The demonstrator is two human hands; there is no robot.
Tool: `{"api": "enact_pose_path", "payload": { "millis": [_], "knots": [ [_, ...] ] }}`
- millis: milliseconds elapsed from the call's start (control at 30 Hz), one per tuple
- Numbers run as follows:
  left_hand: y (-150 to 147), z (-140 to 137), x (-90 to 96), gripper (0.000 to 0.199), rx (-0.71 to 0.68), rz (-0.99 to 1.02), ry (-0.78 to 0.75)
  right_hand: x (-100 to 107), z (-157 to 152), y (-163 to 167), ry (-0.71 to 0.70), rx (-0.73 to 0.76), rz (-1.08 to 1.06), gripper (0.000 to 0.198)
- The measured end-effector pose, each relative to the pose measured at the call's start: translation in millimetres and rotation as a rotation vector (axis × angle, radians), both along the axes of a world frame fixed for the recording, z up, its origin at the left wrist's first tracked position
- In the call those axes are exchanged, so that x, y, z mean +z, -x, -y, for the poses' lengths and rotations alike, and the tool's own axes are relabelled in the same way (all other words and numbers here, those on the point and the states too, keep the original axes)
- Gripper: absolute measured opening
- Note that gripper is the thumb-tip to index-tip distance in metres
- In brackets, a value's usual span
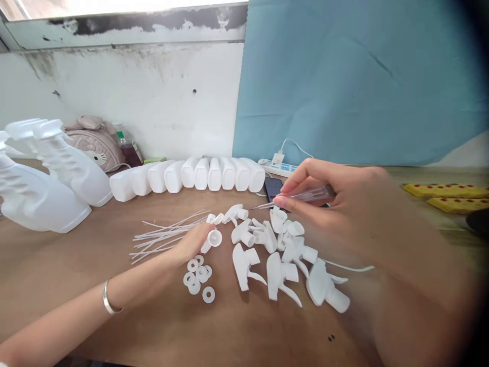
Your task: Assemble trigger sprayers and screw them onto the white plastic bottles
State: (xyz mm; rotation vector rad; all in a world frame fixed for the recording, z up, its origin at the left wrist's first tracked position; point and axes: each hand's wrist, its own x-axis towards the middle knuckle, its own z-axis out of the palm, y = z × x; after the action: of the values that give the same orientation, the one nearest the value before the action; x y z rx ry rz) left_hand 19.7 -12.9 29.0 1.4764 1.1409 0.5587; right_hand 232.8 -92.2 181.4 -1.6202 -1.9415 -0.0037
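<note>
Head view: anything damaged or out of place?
Yes: the window frame looks flaked, with dark patches, and the wall below is stained. One thin tube juts from among the trigger sprayer heads, away from the tube bundle.

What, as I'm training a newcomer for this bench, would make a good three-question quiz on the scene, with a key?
1. Multiple choice. Where on the table is the row of white bottles?
A) At the near edge
B) At the far side
C) At the right-hand end

2. True or false: the flat white rings lie nearer the camera wearer than the left hand does.

3. Short answer: what does the left hand hold, and what does the right hand hold?

Key
1. B
2. True
3. Left: a white spray head; right: a slim see-through tool with a thin tip.
</note>
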Motion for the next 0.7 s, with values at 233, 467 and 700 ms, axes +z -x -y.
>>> {"api": "enact_pose_path", "payload": {
  "millis": [233, 467, 700],
  "knots": [
    [-8.4, -13.7, -3.1, 0.033, -0.164, -0.233, -0.179, 6.2, 11.9, -8.5, -0.038, 0.076, -0.047, 0.008],
    [-12.7, -7.5, -14.7, 0.042, -0.067, -0.197, -0.203, 9.9, 17.2, -12.2, -0.117, 0.063, -0.009, 0.011],
    [-15.0, 0.4, -4.0, 0.035, -0.099, -0.129, -0.197, 10.9, 20.3, -14.4, -0.131, 0.047, -0.061, 0.009]
  ]
}}
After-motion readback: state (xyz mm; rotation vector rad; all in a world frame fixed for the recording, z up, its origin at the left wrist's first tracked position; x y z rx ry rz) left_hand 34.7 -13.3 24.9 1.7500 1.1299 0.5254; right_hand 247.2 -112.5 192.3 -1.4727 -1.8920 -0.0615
